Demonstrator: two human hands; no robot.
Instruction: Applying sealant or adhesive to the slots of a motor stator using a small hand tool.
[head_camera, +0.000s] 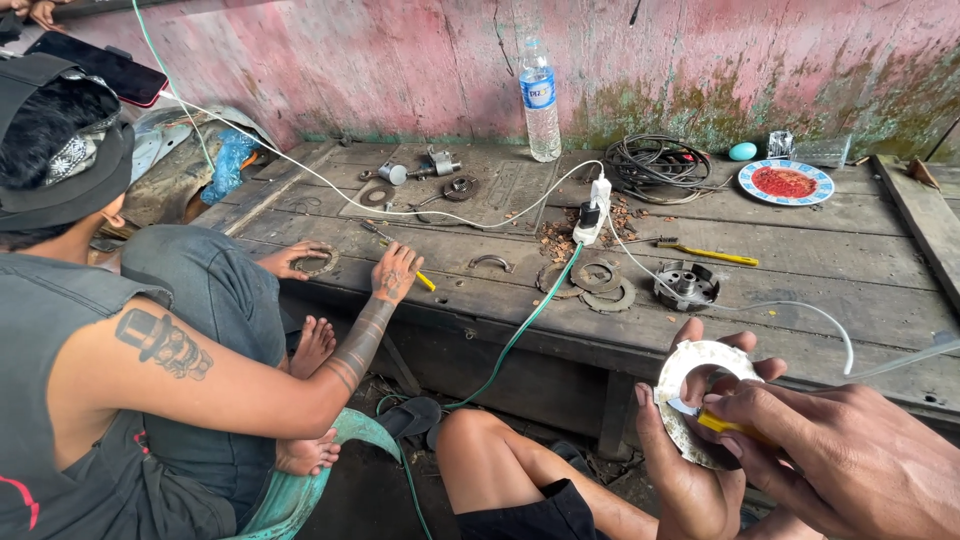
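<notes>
My left hand (690, 455) grips a flat, whitish metal ring (688, 362) from below, fingers curled around its rim. My right hand (850, 460) presses a small yellow-handled tool (722, 423) against the ring's lower inner edge. Both hands hover at the lower right, above my bare knee (490, 440) and just in front of the wooden bench (850, 290).
A seated person at left has one hand (395, 272) on a yellow screwdriver and the other (290, 260) on a ring. On the bench lie clutch plates (598, 285), a metal hub (686, 284), a power strip (594, 212), a water bottle (540, 100), a cable coil (658, 160), a plate (786, 182).
</notes>
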